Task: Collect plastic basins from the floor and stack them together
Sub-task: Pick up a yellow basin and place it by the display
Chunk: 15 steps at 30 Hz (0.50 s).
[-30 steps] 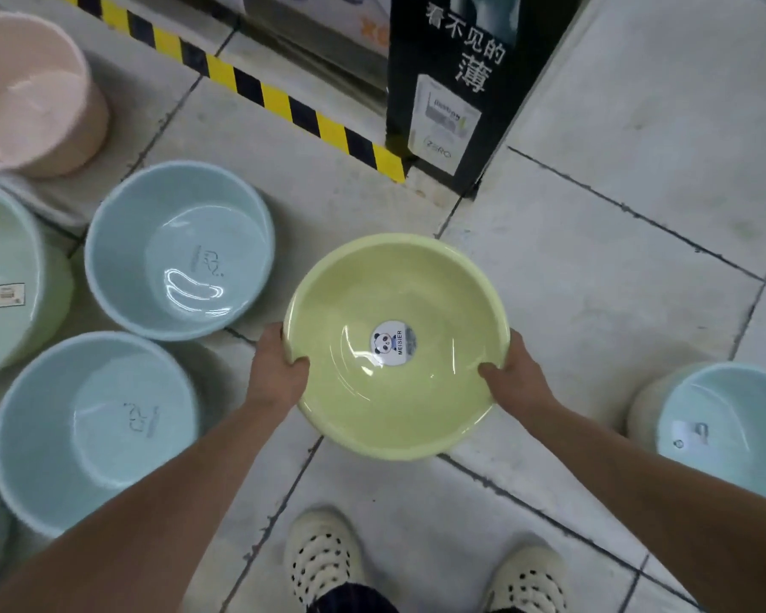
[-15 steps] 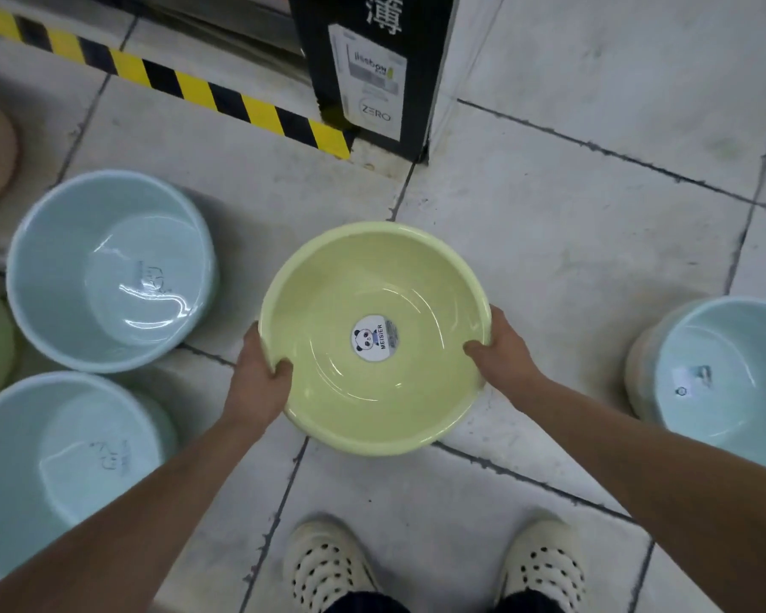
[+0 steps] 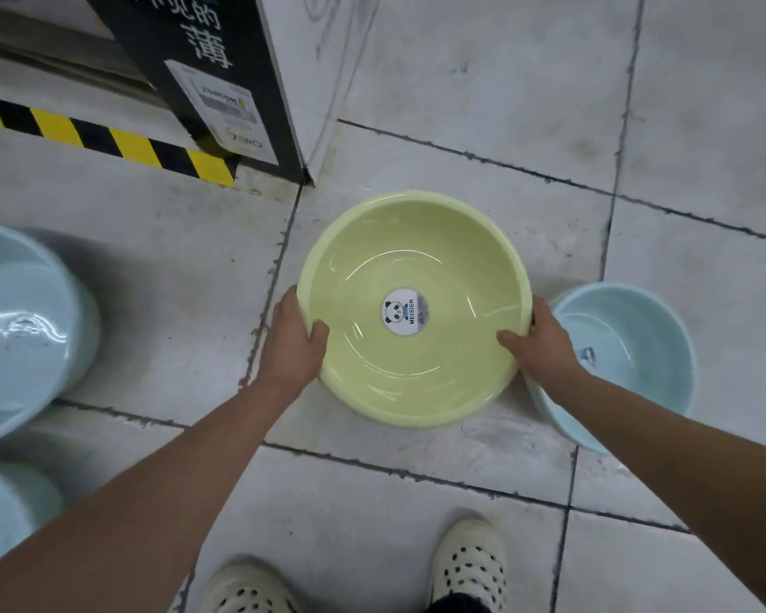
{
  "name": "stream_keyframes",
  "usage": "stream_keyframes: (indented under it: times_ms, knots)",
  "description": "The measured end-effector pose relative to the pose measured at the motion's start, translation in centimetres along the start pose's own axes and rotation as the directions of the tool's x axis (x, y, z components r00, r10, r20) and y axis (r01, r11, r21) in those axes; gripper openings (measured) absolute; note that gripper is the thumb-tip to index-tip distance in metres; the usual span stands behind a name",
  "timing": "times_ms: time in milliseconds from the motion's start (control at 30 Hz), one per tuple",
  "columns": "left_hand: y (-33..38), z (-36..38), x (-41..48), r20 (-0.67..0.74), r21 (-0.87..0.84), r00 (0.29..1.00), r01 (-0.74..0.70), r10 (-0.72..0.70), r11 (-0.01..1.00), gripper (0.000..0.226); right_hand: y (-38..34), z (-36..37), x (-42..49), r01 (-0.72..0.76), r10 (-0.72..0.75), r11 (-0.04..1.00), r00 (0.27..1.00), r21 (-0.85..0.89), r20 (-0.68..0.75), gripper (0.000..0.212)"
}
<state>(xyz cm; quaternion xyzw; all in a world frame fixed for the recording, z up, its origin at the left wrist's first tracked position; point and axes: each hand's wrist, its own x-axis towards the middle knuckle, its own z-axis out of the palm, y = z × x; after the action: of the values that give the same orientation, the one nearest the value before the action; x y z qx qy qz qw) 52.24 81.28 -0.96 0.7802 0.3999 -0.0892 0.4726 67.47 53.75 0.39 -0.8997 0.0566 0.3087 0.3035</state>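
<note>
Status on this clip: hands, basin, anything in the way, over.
Left hand, right hand both gripping the yellow-green basin at opposite rims. Basin upright, panda sticker inside. Light blue basin close on the right, partly behind right wrist.

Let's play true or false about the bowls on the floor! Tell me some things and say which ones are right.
1. The left hand and the right hand both hold the yellow-green basin by its rim. True.
2. The sticker inside the basin shows a cat. False: it shows a panda.
3. A light blue basin stands on the floor beside the right hand. True.
4. The yellow-green basin sits nested inside a blue one. False: it is in the hands, not stacked in any other.
5. The person is barefoot. False: they wear cream clogs with holes.
</note>
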Motion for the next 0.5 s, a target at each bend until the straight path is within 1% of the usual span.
stream_keyframes:
  times_ms: [133, 300, 433, 500]
  knots:
    - [-0.4, 1.2, 1.4, -0.029, 0.041, 1.0, -0.004, 0.005, 0.999, 0.053, 1.5, 1.3, 1.1, -0.031, 0.031, 0.998, 0.999, 0.048, 0.01, 0.055]
    - [-1.8, 1.0, 2.0, -0.014, 0.1, 1.0, 0.002, -0.001, 0.995, 0.056, 2.5, 3.1, 1.1, -0.028, 0.027, 0.993, 1.0, 0.115, 0.015, 0.055]
    - [-2.4, 1.3, 2.3, -0.024, 0.079, 1.0, 0.003, -0.001, 0.997, 0.055, 2.6, 3.6, 1.0, -0.044, 0.042, 0.984, 0.999, 0.171, 0.018, 0.058]
    - [-2.6, 1.7, 2.2, -0.021, 0.061, 0.998, 0.057, -0.056, 0.997, 0.054, 2.5, 3.7, 1.1, -0.042, 0.039, 0.991, 0.999, 0.13, 0.024, 0.059]
